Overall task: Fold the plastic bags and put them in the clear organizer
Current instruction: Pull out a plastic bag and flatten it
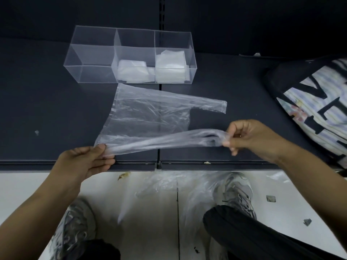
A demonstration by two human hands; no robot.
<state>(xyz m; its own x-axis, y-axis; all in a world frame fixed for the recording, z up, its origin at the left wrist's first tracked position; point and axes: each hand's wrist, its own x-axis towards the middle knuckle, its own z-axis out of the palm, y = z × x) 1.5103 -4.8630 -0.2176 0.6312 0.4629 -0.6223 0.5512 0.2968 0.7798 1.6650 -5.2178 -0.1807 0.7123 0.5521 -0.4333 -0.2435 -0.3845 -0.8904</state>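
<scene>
1. Clear organizer (129, 57): middle and right compartments hold folded bags (132, 69), left empty.
2. Plastic bag (148, 115) flat on shelf (47, 109), near edge lifted, unfolded.
3. Left hand (88, 160) pinches corner; right hand (249, 136) pinches handle.
4. More bags (169, 182) on floor.

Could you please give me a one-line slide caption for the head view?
Both hands, left hand and right hand, stretch a plastic bag before the clear organizer.

Big black letters on tote bag (317, 107), word not readable
</scene>
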